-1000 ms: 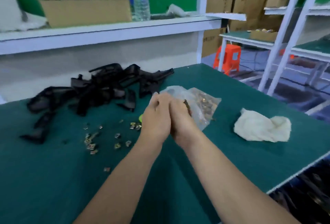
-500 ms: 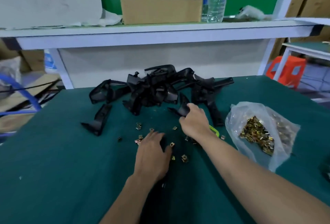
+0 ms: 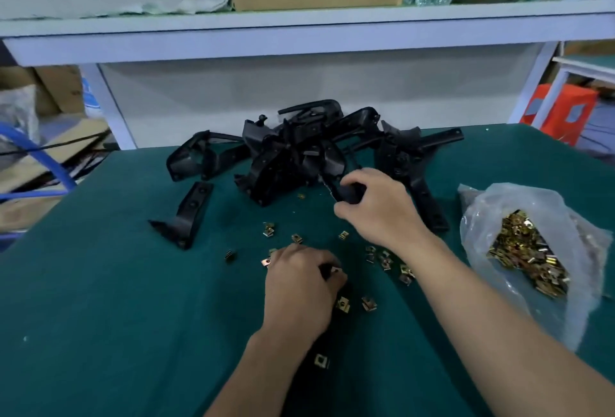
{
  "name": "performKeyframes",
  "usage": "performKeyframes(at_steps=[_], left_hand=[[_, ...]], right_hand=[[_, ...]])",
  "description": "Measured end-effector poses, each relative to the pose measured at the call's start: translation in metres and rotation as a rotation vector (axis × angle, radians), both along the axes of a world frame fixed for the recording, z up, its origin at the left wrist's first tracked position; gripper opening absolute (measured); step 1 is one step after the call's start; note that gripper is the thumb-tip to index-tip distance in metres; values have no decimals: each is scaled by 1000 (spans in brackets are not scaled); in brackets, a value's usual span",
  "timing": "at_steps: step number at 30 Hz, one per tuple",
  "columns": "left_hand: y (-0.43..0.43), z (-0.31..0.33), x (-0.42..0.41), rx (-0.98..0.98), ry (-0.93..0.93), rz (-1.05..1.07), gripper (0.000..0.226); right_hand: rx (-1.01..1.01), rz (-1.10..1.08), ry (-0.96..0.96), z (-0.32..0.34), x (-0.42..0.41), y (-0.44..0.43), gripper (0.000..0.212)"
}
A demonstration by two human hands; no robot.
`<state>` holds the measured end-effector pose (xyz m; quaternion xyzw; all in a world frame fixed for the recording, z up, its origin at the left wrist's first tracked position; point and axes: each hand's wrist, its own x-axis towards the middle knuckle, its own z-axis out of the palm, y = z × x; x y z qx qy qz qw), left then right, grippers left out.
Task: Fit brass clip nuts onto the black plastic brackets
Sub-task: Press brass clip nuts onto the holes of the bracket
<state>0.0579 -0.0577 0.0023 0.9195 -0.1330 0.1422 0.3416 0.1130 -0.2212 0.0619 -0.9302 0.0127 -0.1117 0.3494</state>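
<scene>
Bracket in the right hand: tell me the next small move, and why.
Probably lift the bracket clear of the pile and bring it toward the left hand. The right hand grips it at the pile's edge, and the left hand seems to pinch a nut, so the two parts only need to meet.

- The bracket pile (image 3: 299, 153) walls off the far middle of the table (image 3: 100, 333); my right hand (image 3: 376, 213) grips a bracket (image 3: 347, 192) at its near edge.
- A lone bracket (image 3: 188, 213) lies left of the pile, with a bare gap between.
- Loose nuts (image 3: 386, 258) litter the cloth around my left hand (image 3: 299, 287), which pinches a nut (image 3: 334, 271).
- The bag (image 3: 482, 207) crowds my right forearm.
- Wide bare cloth lies left and near.
</scene>
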Motion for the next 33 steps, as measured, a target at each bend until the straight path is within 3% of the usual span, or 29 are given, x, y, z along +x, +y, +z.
performKeyframes(at_steps=[3, 6, 9, 10, 13, 17, 20, 23, 26, 29, 31, 33], left_hand=[[0, 1, -5, -34, -39, 53, 24], [-1, 6, -11, -272, 30, 69, 75], [1, 18, -22, -328, -126, -22, 106], [3, 22, -25, -269, -218, -42, 104], [8, 26, -29, -34, -462, -72, 66], [6, 30, -36, -71, -505, 56, 26], [8, 32, -36, -186, -317, 258, 28], [8, 23, -34, -272, -140, 240, 30], [2, 18, -38, -183, -124, 101, 25], [-6, 16, -38, -84, -193, 57, 7], [-5, 14, -34, -55, -132, 35, 15], [-1, 12, -32, 6, -52, -31, 23]], right_hand=[[287, -7, -81, 0, -46, 7, 37], [522, -35, -115, -9, -75, 9, 32], [904, 83, 34, -12, -89, 7, 13], [957, 142, 93, -10, -93, 5, 10], [1057, 360, 263, -6, -100, -3, 38], [1179, 388, 487, -9, -99, -11, 63], [1272, 416, 540, -12, -98, -16, 66], [1199, 469, 536, -15, -100, -14, 44], [1107, 460, 476, -18, -100, -4, 27], [1042, 233, 330, -18, -93, -7, 24], [1039, 108, 251, -16, -89, -22, 22], [877, 113, 227, -18, -91, -38, 29]])
